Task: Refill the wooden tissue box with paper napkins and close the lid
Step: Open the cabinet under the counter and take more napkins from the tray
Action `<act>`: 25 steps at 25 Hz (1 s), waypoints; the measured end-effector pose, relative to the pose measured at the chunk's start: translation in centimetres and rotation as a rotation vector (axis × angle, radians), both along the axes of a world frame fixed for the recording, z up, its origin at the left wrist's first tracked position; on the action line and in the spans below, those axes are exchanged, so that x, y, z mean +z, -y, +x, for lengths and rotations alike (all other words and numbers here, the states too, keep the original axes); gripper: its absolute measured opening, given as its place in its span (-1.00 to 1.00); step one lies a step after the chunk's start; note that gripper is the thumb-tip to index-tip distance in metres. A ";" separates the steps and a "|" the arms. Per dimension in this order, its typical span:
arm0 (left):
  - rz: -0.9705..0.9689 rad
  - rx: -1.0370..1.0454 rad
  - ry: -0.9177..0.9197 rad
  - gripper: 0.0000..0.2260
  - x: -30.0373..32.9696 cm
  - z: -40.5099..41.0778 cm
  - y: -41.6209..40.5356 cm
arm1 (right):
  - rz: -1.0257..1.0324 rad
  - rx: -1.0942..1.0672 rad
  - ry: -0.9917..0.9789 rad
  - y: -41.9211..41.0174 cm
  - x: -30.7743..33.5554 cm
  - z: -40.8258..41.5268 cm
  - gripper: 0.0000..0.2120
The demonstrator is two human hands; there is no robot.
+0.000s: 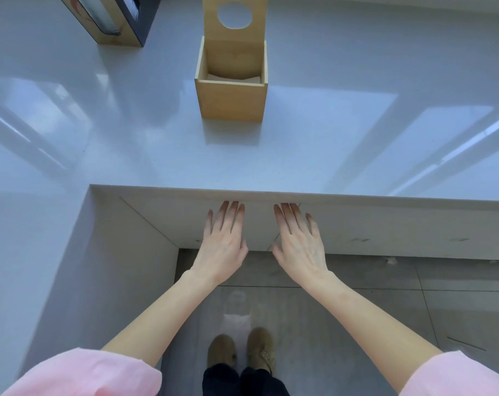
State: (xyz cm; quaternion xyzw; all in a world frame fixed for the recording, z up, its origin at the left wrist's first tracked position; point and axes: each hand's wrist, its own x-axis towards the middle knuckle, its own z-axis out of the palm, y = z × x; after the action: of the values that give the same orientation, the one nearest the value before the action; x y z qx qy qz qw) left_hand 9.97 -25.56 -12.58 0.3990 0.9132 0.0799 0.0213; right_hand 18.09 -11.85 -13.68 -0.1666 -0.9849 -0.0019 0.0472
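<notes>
The wooden tissue box [231,101] stands on the white counter [145,155], straight ahead of me. Its lid [234,38], with a round hole, is swung up and stands upright behind the opening. White paper napkins [233,78] lie low inside the box. My left hand [222,247] and my right hand [298,247] are held flat and side by side below the counter's front edge, fingers spread, palms down. Both hold nothing and are well short of the box.
A second wood-and-black container [120,21] with something shiny inside lies at the far left of the counter. The counter wraps around on my left. Grey floor tiles [356,310] and my shoes [241,350] are below.
</notes>
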 end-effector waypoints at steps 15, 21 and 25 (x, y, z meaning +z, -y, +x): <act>-0.064 0.096 -0.007 -0.48 -3.1 -1.9 -3.6 | 0.087 0.057 -0.156 -2.6 -3.8 -2.1 -0.34; 0.014 0.178 -0.090 -0.44 -3.8 0.0 -3.6 | -0.027 0.035 -0.325 -1.3 -4.5 -0.6 -0.45; 0.141 0.221 -0.082 -0.54 -4.0 2.4 -1.7 | -0.185 -0.002 -0.363 1.1 -4.0 1.8 -0.51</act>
State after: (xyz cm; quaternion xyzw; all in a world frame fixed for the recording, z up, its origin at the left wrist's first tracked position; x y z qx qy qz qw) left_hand 12.41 -23.85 -16.62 0.2993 0.9438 0.1295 -0.0529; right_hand 19.89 -13.00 -17.69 -0.1691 -0.9560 0.1185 0.2083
